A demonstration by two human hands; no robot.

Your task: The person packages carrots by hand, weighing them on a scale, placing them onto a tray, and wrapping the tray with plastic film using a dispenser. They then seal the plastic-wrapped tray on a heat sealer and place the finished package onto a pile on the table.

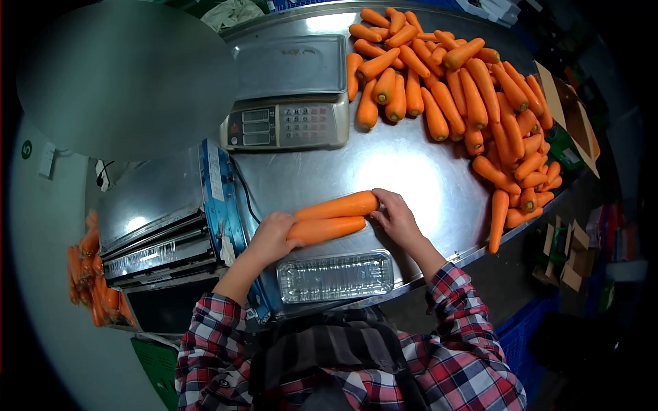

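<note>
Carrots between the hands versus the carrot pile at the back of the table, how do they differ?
The two carrots lie side by side and parallel; the pile is many carrots heaped at mixed angles. The two carrots are held at their ends by the left hand and right hand; no hand touches the pile. Both are orange, leafless and rest on the steel table.

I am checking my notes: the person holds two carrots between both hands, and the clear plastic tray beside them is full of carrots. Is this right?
Not quite. In the head view the clear plastic tray is empty. The rest is right: the left hand and the right hand hold two carrots between them.
</note>
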